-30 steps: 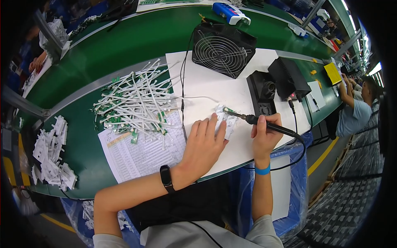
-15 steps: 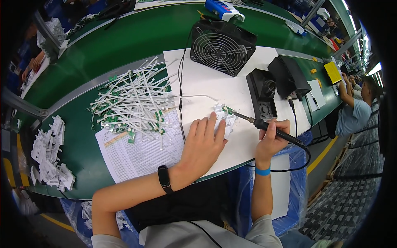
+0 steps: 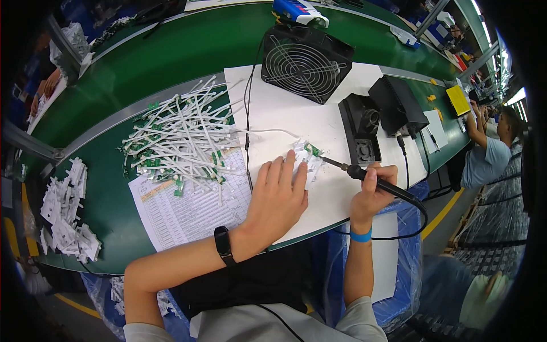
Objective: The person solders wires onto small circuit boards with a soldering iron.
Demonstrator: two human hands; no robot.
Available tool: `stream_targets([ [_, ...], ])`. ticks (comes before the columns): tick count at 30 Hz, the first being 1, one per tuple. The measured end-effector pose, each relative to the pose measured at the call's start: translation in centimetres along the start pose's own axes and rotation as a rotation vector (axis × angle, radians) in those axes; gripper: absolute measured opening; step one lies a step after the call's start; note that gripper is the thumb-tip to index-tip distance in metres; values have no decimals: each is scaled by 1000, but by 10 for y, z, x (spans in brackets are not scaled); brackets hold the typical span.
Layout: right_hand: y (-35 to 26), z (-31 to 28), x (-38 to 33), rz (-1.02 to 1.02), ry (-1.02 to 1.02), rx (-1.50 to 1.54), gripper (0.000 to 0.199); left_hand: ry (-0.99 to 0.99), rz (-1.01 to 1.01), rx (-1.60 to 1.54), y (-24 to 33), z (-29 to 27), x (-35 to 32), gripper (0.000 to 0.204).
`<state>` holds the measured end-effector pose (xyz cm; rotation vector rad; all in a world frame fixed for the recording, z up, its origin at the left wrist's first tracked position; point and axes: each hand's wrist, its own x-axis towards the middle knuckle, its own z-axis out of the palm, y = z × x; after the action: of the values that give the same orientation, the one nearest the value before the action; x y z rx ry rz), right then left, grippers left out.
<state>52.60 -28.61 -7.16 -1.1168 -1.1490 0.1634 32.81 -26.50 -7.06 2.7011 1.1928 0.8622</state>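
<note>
My right hand [image 3: 371,196] is closed around the black handle of a soldering iron [image 3: 356,171]. Its thin metal tip points left and ends at the near right edge of a small green circuit board [image 3: 312,149]; whether they touch is too small to tell. The board sits on a white plastic part [image 3: 311,170], with a white cable [image 3: 273,131] running left from it. My left hand [image 3: 277,196] lies flat with fingers stretched out, fingertips over the plastic part's left side, hiding some of it.
Left of the white board lies a heap of white cables with green boards [image 3: 182,137], over a printed sheet [image 3: 194,214]. White plastic parts [image 3: 68,211] are piled farther left. Behind stand a black fan [image 3: 307,64], an iron stand [image 3: 360,128] and a black box [image 3: 397,105]. A co-worker [image 3: 493,145] sits right.
The iron's tip has drawn back slightly from the middle of the circuit board toward its edge. The blue-and-white device behind the fan has shifted left. A blurred person has appeared at the lower right.
</note>
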Motion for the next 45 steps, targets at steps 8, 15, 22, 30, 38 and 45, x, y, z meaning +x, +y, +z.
stream_targets([
  [8, 4, 3, -1, 55, 62, -57, 21, 4, -6, -27, 0, 0, -1, 52],
  [15, 5, 3, 1, 48, 54, -86, 20, -10, -7, -25, -1, 0, -1, 54],
  [22, 9, -2, 2, 56, 107, -66, 20, -2, 4, -22, -2, -1, 0, 53],
  [30, -17, -29, 20, -72, 405, -125, 20, -24, -5, -43, -3, -1, 0, 52],
  [38, 10, -31, 93, 29, 120, -317, 15, 1, 13, -57, 0, 1, 1, 51],
  [45, 41, -5, 90, 60, -119, -307, 13, 11, 6, -94, -2, -1, 0, 51],
])
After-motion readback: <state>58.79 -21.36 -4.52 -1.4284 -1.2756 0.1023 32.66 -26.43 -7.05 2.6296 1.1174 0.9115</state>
